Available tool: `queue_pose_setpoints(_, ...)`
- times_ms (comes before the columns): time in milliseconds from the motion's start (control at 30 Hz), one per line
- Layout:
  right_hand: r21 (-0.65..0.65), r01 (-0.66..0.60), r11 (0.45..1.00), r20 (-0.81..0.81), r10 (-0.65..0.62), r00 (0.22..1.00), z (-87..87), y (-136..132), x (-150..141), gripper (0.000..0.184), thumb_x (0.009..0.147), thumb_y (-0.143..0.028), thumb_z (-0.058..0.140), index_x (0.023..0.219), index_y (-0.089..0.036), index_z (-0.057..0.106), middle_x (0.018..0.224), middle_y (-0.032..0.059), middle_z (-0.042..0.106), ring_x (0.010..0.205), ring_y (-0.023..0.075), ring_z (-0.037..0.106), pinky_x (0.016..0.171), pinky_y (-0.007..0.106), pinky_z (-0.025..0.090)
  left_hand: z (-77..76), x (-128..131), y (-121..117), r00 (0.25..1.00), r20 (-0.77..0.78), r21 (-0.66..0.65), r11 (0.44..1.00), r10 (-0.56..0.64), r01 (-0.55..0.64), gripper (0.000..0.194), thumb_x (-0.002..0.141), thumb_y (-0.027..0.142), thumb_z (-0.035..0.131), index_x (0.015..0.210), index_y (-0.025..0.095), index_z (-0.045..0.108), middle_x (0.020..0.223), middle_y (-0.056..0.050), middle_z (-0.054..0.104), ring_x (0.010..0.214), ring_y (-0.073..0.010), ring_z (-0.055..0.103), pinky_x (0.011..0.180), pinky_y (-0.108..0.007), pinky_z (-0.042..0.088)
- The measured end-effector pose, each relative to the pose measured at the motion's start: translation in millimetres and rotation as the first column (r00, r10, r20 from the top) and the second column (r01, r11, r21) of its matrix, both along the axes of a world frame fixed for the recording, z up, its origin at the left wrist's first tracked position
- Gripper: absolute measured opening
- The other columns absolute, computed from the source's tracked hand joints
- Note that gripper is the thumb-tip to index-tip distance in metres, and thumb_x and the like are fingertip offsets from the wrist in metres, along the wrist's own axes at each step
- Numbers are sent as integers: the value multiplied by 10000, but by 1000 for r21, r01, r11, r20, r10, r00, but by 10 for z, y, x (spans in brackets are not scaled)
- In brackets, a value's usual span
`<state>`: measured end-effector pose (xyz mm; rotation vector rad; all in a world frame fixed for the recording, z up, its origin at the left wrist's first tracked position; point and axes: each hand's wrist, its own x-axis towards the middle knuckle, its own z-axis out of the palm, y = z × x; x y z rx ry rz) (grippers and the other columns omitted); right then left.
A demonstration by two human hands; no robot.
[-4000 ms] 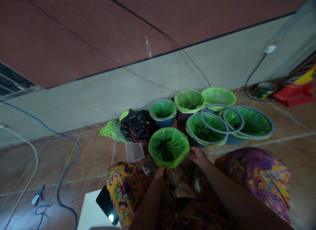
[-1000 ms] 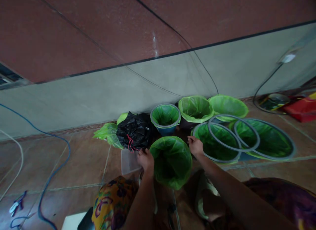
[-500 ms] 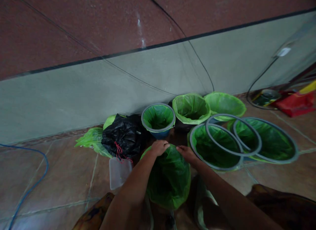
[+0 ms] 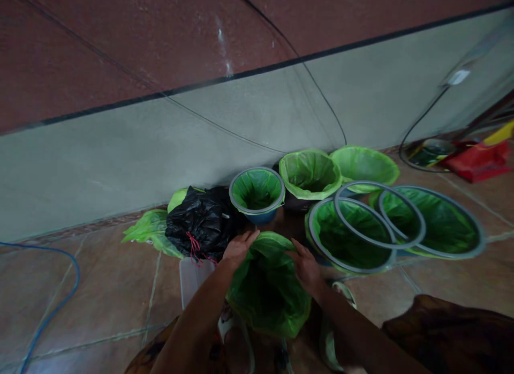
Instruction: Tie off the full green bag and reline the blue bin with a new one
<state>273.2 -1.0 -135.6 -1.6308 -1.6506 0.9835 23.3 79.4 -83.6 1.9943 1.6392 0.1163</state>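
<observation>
A bin lined with a green plastic bag (image 4: 268,288) stands on the floor right in front of me. My left hand (image 4: 237,247) rests on the bag's far left rim, fingers stretched out. My right hand (image 4: 305,266) lies on the bag's right rim, fingers also extended along the plastic. Neither hand wraps around anything.
Behind stand several more green-lined bins: a small blue one (image 4: 256,194), two unringed ones (image 4: 310,174), and wide ones with grey rings (image 4: 379,213). A black bag (image 4: 201,221) and a clear container (image 4: 190,275) lie at the left. A blue cable (image 4: 52,304) crosses the tiled floor.
Both hands slid from the bag's front edge round to its far rim, then spread apart to the sides. The camera leaned forward and closer.
</observation>
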Motion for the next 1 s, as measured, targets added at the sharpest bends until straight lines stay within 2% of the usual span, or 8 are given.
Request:
queue_pose_setpoints(100, -74, -91, 993, 176, 103, 979, 85, 7, 47, 286, 841, -167, 552, 1013, -218, 775, 1470, 118, 502, 1341, 329, 453, 1151, 505, 316, 76, -92, -26, 929, -253, 47, 956, -271, 291, 621, 919, 154, 482, 1511, 322, 402, 1443, -82, 556, 1188, -215, 612, 1051, -338, 443)
queue_pose_setpoints(233, -138, -175, 975, 312, 210, 926, 253, 31, 145, 252, 832, -318, 618, 982, -217, 794, 1410, 159, 548, 1286, 350, 503, 1074, 537, 392, 300, -240, 54, 837, -384, 98, 884, -391, 458, 504, 951, 346, 490, 1452, 284, 494, 1432, -122, 560, 1217, -273, 596, 1057, -447, 433)
queue_pose_setpoints(333, -18, -58, 998, 140, 59, 988, 392, 172, 242, 361, 886, -459, 551, 935, -197, 795, 1360, 162, 604, 1274, 312, 540, 1067, 465, 425, 485, -257, 185, 872, -355, 183, 890, -337, 418, 430, 934, 498, 495, 1236, 251, 675, 1379, -116, 599, 1212, -282, 589, 1071, -467, 408)
queue_pose_setpoints(433, 49, 213, 976, 27, -215, 976, 492, 442, 281, 470, 937, -509, 442, 898, -176, 772, 1086, 136, 738, 1078, 264, 658, 977, 390, 493, 562, -52, 331, 935, -270, 204, 936, -229, 288, 417, 996, 407, 374, 1005, 207, 741, 1135, -93, 711, 1077, -209, 640, 1000, -358, 449)
queue_pose_setpoints(533, -39, 236, 971, 77, -232, 970, 476, 686, 209, 363, 918, -414, 491, 947, -167, 755, 1014, 108, 766, 963, 250, 695, 912, 366, 518, 471, 321, 398, 965, -184, 156, 964, -185, 214, 408, 1012, 315, 333, 989, 198, 724, 1030, -62, 738, 1001, -173, 653, 942, -291, 465)
queue_pose_setpoints(667, -108, -17, 994, 89, 27, 996, 299, 708, 31, 326, 915, -294, 502, 1123, -143, 703, 1160, 126, 738, 1080, 234, 673, 951, 326, 493, 183, 663, 343, 945, -136, 65, 949, -297, 308, 328, 993, 343, 421, 1152, 209, 674, 1154, -55, 719, 1096, -183, 636, 998, -284, 440)
queue_pose_setpoints(800, -239, -124, 963, 270, 189, 944, 179, 531, -79, 359, 966, -250, 419, 1261, -156, 601, 1051, 123, 761, 957, 226, 702, 831, 302, 490, -42, 607, 321, 903, -200, -6, 922, -380, 387, 305, 990, 352, 427, 1150, 209, 645, 1163, -70, 698, 1123, -200, 622, 972, -286, 448)
queue_pose_setpoints(1000, -353, -82, 932, 420, 237, 876, 229, 501, -135, 335, 980, -183, 410, 1289, -126, 525, 1071, 143, 743, 919, 204, 702, 725, 259, 426, -75, 466, 376, 901, -250, -66, 934, -356, 351, 340, 988, 445, 395, 1124, 231, 621, 1102, -64, 707, 1069, -203, 645, 932, -290, 469)
